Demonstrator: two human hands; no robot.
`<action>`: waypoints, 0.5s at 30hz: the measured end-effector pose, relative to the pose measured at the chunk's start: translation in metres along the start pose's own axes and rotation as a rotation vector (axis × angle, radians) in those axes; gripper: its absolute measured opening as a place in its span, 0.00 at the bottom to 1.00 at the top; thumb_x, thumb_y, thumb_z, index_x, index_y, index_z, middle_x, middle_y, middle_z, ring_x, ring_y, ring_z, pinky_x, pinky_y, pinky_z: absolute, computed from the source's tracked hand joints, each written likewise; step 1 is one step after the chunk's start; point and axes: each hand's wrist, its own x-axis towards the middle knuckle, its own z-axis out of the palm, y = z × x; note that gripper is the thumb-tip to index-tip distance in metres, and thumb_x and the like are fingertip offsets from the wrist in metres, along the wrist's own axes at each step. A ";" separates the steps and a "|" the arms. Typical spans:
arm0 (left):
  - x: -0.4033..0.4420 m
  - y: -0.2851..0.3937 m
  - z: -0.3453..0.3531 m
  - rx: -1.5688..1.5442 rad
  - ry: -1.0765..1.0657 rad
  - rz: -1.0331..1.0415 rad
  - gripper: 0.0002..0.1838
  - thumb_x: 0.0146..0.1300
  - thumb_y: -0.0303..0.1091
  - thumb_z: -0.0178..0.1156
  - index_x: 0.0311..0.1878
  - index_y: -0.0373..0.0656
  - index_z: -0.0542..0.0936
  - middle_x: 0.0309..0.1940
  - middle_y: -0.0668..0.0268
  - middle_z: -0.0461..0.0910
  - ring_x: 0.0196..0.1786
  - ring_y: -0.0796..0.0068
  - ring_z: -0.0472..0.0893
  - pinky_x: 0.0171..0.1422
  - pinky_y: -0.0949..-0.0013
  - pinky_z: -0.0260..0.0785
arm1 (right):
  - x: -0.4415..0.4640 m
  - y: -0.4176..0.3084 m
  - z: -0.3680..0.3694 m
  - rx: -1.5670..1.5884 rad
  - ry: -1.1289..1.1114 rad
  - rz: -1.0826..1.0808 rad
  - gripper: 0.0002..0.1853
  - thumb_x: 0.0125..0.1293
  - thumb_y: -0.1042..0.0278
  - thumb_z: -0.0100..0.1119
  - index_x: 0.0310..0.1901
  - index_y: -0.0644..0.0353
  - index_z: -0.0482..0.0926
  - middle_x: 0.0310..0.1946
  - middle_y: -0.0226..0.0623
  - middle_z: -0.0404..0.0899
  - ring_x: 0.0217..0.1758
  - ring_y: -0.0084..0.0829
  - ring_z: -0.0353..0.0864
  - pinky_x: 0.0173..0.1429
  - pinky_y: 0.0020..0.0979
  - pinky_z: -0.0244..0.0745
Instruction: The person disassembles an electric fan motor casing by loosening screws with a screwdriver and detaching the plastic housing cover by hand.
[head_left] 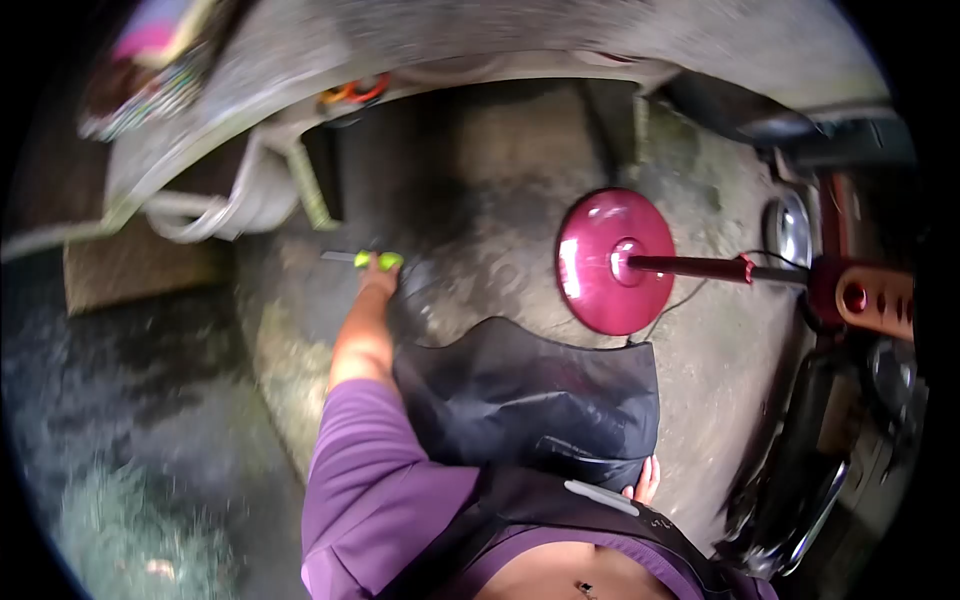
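Observation:
My left hand [380, 272] stretches out low over the floor, closed around the lime-green handle of a knife [340, 256]. The knife's narrow grey blade points left. At the right edge of the black apron [530, 400] I wear, a few extended fingers of my right hand [648, 482] show against the cloth. The rest of that hand is hidden, and I see nothing in its fingers.
Ahead on the stained concrete floor [500, 280] stands a pedestal fan with a shiny dark-pink round base [610, 270]; its pole reaches right. A grey counter [480, 35] crosses the top. A white bucket-like container [250, 195] sits beneath it. A motorcycle-like dark vehicle [810, 450] stands right.

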 end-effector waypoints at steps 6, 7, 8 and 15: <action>0.005 0.011 0.024 -0.130 0.056 -0.097 0.39 0.64 0.58 0.62 0.71 0.47 0.65 0.62 0.46 0.76 0.66 0.45 0.75 0.69 0.53 0.68 | -0.041 -0.026 -0.022 0.028 0.056 0.092 0.37 0.74 0.39 0.44 0.69 0.67 0.68 0.71 0.63 0.58 0.73 0.59 0.61 0.75 0.51 0.54; 0.017 -0.001 0.041 -0.180 -0.031 -0.148 0.36 0.64 0.56 0.63 0.68 0.44 0.69 0.61 0.47 0.78 0.66 0.46 0.75 0.68 0.54 0.69 | -0.049 -0.029 -0.027 0.019 0.044 0.127 0.37 0.73 0.39 0.44 0.69 0.65 0.68 0.71 0.63 0.58 0.72 0.59 0.62 0.74 0.52 0.56; 0.011 -0.003 0.047 -0.141 -0.134 -0.135 0.34 0.64 0.55 0.62 0.67 0.44 0.71 0.61 0.49 0.78 0.66 0.48 0.76 0.68 0.55 0.69 | -0.059 -0.026 -0.026 0.009 0.056 0.108 0.37 0.73 0.39 0.44 0.69 0.64 0.68 0.70 0.63 0.59 0.72 0.59 0.63 0.73 0.52 0.57; -0.090 0.040 0.057 0.487 -0.576 0.328 0.26 0.64 0.50 0.62 0.60 0.44 0.81 0.62 0.55 0.78 0.67 0.55 0.75 0.70 0.58 0.68 | -0.095 -0.007 -0.005 0.047 0.058 0.047 0.38 0.70 0.33 0.48 0.68 0.57 0.71 0.68 0.60 0.62 0.67 0.59 0.66 0.69 0.53 0.62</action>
